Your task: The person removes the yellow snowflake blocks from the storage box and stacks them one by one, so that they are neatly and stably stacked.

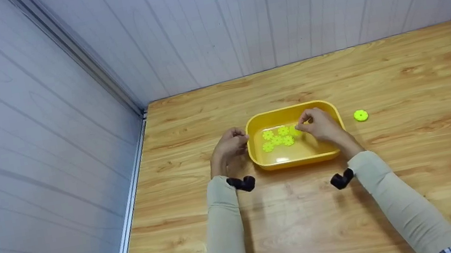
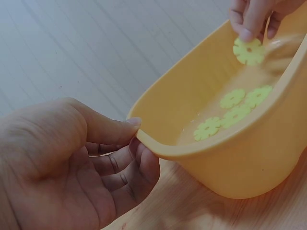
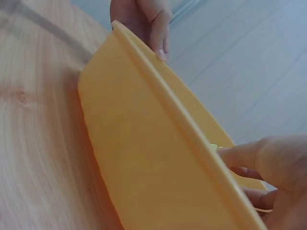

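Flower-shaped discs (image 1: 277, 140), bright yellow-green, lie mostly inside a yellow tub (image 1: 301, 161); clock directions follow the head view, twelve pointing away from the person. Furthest left, the left hand (image 1: 231, 144) is at the tub's nine o'clock end, thumb and forefinger clamped on the rim. The tub's long axis runs from nine to three. Five discs sit grouped on its floor, towards nine o'clock. To their right, the right hand (image 1: 322, 125) reaches in over the rim at about four o'clock, thumb and fingertips pinching the edge of a held disc (image 2: 249, 56), tilted up with its face to the left wrist view; whether its lower edge touches the floor I cannot tell. From these fingertips the group lies just beside, at eight to nine o'clock. Furthest right, a loose disc (image 1: 361, 115) rests on the wooden table (image 1: 428, 118), just outside the tub, at three o'clock from the right hand. Being round, it has no long axis to match. The right hand is clearly nearer, but the tub's wall stands between fingertips and loose disc: in my judgement, the relation that counts most.
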Available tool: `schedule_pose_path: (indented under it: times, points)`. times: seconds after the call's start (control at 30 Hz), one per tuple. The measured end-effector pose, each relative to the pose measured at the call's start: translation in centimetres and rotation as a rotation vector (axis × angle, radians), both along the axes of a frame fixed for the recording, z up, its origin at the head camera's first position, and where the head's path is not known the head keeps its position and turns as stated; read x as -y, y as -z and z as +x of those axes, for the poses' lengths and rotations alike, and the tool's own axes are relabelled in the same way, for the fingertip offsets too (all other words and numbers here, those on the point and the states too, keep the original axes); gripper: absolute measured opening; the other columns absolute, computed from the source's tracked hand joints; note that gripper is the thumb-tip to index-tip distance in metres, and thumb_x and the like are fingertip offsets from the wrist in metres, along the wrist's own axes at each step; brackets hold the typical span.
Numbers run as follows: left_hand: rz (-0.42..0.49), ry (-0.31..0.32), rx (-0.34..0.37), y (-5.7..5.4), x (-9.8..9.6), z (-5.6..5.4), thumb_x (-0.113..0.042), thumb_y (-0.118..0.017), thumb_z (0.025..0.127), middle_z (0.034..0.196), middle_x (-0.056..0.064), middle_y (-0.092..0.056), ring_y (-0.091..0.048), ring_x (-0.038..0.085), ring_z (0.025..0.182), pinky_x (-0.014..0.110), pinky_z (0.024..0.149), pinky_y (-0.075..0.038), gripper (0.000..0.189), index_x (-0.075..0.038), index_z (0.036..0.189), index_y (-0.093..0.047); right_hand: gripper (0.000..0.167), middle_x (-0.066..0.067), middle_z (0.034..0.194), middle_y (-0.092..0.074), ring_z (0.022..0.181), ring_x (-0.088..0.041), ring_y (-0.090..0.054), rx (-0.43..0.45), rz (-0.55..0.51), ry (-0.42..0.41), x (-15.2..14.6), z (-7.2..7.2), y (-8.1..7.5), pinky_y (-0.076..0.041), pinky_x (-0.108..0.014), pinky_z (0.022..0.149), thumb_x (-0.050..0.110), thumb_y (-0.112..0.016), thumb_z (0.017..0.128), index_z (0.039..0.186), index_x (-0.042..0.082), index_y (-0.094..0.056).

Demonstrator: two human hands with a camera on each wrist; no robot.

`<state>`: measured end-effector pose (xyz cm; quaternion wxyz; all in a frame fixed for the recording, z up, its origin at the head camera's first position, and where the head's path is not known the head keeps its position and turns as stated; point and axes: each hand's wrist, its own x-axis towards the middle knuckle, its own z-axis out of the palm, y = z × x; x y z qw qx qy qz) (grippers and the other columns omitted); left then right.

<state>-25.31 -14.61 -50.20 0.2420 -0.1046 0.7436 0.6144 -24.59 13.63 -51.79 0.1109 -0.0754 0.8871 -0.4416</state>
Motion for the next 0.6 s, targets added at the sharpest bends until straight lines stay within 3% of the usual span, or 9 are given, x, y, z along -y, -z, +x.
schedule_pose_path:
  times: [0.27,0.6]
  points:
    - [0.017,-0.002,0.001,0.1,0.0,-0.1,-0.006,-0.054,0.094,0.09,0.003,-0.049,-0.05,0.016,0.074,0.032,0.073,-0.045,0.01,-0.008,0.1,-0.046,0.024,-0.015,0.108,-0.056,0.103,-0.03,-0.051,-0.09,-0.069,0.03,-0.7,0.3,-0.8,-0.041,-0.044,0.093,0.026,-0.061,0.094,0.099,0.003,-0.06]
    - [-0.005,0.001,0.0,0.0,0.0,-0.1,-0.007,-0.054,0.094,0.087,0.003,-0.048,-0.049,0.016,0.074,0.034,0.076,-0.045,0.009,-0.008,0.099,-0.047,0.031,-0.012,0.112,-0.053,0.106,-0.028,-0.048,-0.096,-0.163,0.13,-2.2,0.9,-2.6,-0.041,-0.036,0.085,0.034,-0.061,0.093,0.102,0.005,-0.059]
